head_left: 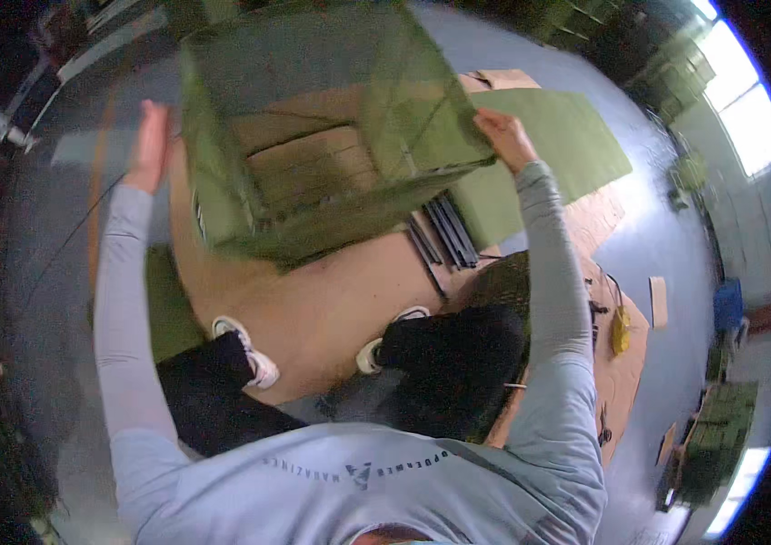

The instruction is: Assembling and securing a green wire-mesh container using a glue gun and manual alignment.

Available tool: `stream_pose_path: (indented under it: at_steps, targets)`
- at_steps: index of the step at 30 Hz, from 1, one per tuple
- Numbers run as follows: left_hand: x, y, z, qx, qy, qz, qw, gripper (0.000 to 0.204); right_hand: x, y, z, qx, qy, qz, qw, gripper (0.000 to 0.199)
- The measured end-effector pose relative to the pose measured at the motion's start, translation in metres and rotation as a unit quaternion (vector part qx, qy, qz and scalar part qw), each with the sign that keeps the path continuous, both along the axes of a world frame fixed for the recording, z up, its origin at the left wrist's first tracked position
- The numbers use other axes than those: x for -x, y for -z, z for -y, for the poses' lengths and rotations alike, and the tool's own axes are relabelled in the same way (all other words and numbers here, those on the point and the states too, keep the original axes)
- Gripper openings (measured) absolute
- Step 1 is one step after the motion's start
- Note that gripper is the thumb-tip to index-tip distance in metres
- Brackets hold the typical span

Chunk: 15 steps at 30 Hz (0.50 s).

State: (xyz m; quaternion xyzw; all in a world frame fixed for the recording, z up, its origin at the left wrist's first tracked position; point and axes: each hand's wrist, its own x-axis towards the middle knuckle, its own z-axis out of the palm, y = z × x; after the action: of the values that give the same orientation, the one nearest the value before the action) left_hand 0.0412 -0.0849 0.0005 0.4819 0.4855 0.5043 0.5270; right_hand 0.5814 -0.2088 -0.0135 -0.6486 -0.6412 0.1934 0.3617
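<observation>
An olive-green, box-shaped open frame (331,222) with thin, see-through-looking sides is tilted in front of me, blurred by motion. My right hand (508,138) grips its right edge, with the fingers bent over the rim. Beside the left side is my left hand (153,145), its fingers stretched upward and smeared; whether it touches the frame I cannot tell. Cardboard flooring shows through the frame's open middle. Below the frame lie several dark strips or bars (449,232), side by side on the cardboard sheet (331,300).
A flat green panel (540,136) lies at the right behind the frame, and another green piece (172,309) is by my left leg. At the right are a yellow tool-like item (620,331) and a blue object (728,307). Green stacked items (721,427) stand further right.
</observation>
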Motion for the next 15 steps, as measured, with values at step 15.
stream_pose_path:
  at_steps: [15]
  targets:
    - [-0.008, 0.057, 0.092, 0.067, 0.071, 0.318, 0.943, 0.077, 0.041, 0.008, -0.009, 0.016, 0.052, -0.06, 0.997, 0.032]
